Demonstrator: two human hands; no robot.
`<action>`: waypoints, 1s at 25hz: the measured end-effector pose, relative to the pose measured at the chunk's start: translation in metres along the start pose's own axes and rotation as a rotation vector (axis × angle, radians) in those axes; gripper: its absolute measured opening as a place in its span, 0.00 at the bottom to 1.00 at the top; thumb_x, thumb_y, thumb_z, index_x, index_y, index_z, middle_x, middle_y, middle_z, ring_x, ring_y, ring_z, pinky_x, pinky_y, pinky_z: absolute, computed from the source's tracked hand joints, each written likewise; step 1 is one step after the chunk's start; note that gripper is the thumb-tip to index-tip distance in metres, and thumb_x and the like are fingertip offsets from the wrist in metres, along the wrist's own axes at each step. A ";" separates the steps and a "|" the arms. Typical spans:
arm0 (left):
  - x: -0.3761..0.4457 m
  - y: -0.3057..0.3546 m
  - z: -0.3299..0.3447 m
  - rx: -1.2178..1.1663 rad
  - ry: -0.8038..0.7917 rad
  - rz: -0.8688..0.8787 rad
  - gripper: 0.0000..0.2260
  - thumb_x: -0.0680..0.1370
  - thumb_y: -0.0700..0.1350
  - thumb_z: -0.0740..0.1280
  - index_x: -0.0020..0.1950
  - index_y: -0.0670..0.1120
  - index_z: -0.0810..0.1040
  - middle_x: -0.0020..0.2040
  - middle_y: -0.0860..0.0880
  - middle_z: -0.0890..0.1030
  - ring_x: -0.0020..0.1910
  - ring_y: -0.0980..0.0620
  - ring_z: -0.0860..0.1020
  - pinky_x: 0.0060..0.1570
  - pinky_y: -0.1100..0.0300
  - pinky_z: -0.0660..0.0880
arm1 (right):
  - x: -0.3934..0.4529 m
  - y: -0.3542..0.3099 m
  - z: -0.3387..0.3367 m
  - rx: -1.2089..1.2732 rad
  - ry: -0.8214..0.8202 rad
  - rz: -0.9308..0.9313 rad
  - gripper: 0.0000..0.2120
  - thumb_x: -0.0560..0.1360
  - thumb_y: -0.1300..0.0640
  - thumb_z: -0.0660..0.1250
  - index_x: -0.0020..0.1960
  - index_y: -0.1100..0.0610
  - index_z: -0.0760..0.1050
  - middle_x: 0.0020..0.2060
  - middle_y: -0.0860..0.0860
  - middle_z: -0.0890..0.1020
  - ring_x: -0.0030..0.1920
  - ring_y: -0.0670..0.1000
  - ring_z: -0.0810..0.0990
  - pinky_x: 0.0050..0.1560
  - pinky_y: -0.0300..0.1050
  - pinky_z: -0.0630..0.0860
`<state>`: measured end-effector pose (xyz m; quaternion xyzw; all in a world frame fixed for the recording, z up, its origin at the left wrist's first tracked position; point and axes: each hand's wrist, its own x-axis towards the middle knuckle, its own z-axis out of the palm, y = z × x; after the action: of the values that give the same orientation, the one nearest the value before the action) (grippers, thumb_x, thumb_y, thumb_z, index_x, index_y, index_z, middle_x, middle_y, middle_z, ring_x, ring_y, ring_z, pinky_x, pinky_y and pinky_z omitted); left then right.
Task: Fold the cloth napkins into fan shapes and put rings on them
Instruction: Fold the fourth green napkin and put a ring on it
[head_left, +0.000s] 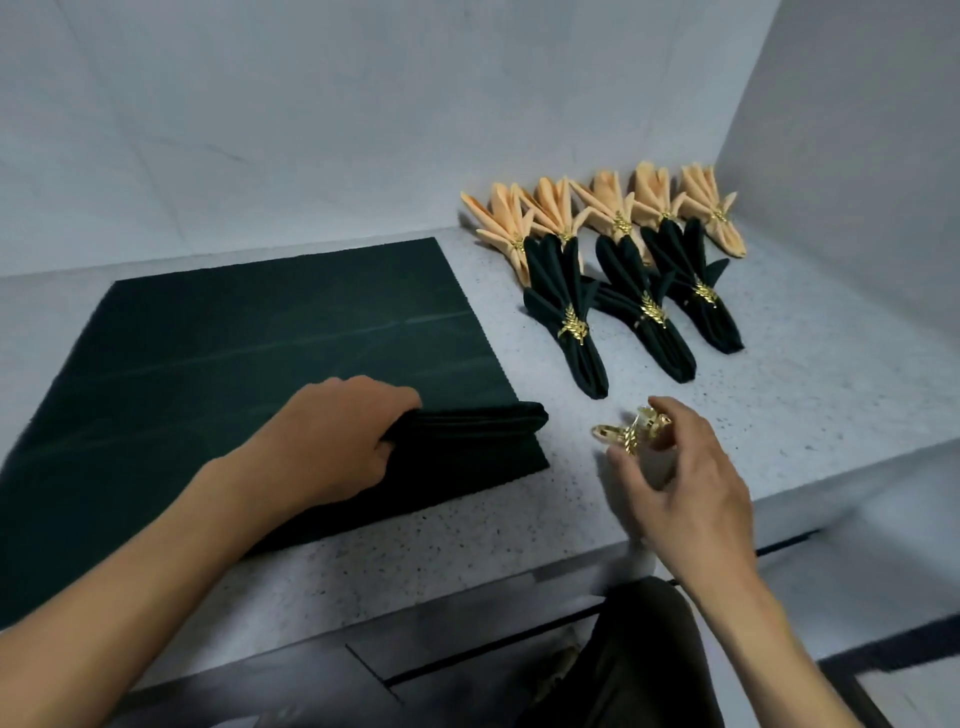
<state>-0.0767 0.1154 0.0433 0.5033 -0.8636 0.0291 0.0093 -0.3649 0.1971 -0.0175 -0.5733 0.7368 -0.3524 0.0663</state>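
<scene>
Pleats of a dark green napkin (457, 431) on the speckled counter (779, 415) are pinched in the left grip (332, 441), while a gold ring (631, 434) is held by the half-curled right grip (680, 483). Farther back, three ringed green fans (634, 306) are laid before five peach fans (608, 208).

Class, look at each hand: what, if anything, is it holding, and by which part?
The left hand grips the pleated dark green napkin at the middle of its folded bundle. The right hand reaches over the gold napkin rings; whether it grips one cannot be told.
</scene>
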 end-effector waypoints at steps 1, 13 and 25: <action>0.000 0.002 0.002 0.002 0.002 -0.006 0.13 0.75 0.45 0.62 0.59 0.57 0.73 0.53 0.57 0.80 0.52 0.50 0.79 0.50 0.55 0.74 | 0.002 0.004 -0.005 -0.018 -0.049 0.043 0.29 0.74 0.36 0.65 0.68 0.50 0.67 0.50 0.43 0.77 0.49 0.51 0.77 0.48 0.48 0.73; -0.018 -0.003 0.007 -0.074 0.035 -0.030 0.10 0.76 0.45 0.62 0.55 0.56 0.74 0.47 0.55 0.81 0.45 0.48 0.80 0.45 0.50 0.78 | 0.051 0.006 -0.024 0.050 -0.295 -0.076 0.08 0.79 0.47 0.66 0.56 0.46 0.76 0.42 0.44 0.81 0.42 0.45 0.79 0.40 0.39 0.70; -0.031 -0.009 0.001 -0.061 0.099 -0.049 0.11 0.76 0.45 0.62 0.57 0.56 0.75 0.50 0.57 0.82 0.48 0.49 0.80 0.45 0.52 0.77 | 0.050 -0.041 0.001 0.680 -0.305 0.283 0.14 0.79 0.53 0.66 0.45 0.64 0.80 0.42 0.61 0.83 0.41 0.55 0.82 0.51 0.57 0.81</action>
<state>-0.0537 0.1383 0.0412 0.5218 -0.8499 0.0276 0.0681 -0.3485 0.1482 0.0217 -0.4572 0.6313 -0.4744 0.4091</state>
